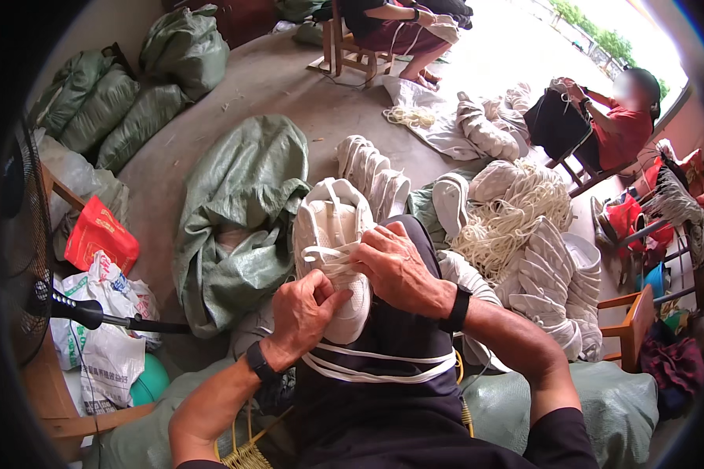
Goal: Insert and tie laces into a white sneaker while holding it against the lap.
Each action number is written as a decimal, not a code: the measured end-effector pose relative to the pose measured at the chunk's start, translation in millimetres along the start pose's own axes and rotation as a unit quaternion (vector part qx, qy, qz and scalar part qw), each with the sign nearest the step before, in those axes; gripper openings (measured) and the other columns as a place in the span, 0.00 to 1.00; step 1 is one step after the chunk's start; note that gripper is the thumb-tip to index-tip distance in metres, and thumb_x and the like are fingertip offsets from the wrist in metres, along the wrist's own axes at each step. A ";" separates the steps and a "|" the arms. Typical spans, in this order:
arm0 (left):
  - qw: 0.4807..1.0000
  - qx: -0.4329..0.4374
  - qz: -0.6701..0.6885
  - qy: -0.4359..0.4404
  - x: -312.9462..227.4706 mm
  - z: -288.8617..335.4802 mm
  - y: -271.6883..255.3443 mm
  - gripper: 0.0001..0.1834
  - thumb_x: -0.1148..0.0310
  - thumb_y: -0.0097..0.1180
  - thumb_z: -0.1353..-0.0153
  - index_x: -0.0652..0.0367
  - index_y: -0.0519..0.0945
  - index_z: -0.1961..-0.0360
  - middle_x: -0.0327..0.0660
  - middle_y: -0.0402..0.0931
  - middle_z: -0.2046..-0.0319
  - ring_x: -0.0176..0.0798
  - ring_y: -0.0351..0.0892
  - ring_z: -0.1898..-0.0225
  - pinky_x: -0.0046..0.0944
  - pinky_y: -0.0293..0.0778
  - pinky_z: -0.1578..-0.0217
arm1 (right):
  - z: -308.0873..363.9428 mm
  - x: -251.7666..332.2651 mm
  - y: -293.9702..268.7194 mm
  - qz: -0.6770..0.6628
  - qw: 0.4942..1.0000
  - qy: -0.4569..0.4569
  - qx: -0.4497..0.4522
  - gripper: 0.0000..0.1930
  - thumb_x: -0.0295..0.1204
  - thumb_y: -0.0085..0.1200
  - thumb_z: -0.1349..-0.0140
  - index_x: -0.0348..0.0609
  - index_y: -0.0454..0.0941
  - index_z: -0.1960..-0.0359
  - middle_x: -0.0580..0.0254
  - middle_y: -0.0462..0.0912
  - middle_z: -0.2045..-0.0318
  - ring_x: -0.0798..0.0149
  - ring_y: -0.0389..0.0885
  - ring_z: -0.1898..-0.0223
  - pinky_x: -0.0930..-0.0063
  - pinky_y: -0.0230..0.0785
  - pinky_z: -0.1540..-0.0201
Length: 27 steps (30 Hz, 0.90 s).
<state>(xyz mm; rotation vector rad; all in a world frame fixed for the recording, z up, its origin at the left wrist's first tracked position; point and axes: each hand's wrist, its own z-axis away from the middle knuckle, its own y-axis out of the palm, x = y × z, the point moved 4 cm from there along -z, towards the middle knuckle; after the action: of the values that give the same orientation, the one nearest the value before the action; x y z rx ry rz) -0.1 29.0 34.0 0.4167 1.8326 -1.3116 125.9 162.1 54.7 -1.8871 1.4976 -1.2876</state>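
A pale cream sneaker (335, 227) rests on my lap, its toe toward me and its heel opening facing away. A flat white shoelace (330, 254) crosses its upper and forms a small loop on the left. My left hand (305, 316) is closed at the shoe's left side, with the thumb against the toe; the fingertips are partly hidden. My right hand (399, 267) pinches the shoelace at the right edge of the upper. More white laces (383, 374) stretch across my dark trousers below the toe.
A green woven sack (238, 211) slumps ahead left. Stacked shoes (546, 281) and a heap of loose laces (512, 215) lie right. A fan (31, 242) and red bag (102, 236) stand left; a wooden stool (630, 328) is right. Two people sit working farther off.
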 end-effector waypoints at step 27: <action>0.999 0.011 0.036 0.005 17.1 0.2 8.7 0.20 0.53 0.72 0.43 0.57 0.80 0.78 0.45 0.79 0.82 0.45 0.82 0.79 0.44 0.73 0.76 | -5.7 51.8 8.1 -0.008 0.982 0.119 0.145 0.17 0.25 0.63 0.50 0.38 0.73 0.59 0.46 0.80 0.62 0.44 0.82 0.58 0.51 0.72 0.55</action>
<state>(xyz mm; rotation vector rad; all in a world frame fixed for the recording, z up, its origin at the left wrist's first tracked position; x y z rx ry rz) -4.5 29.1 15.4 0.4980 1.7964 -1.2838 116.6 113.3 72.3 -1.6065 1.3177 -1.6867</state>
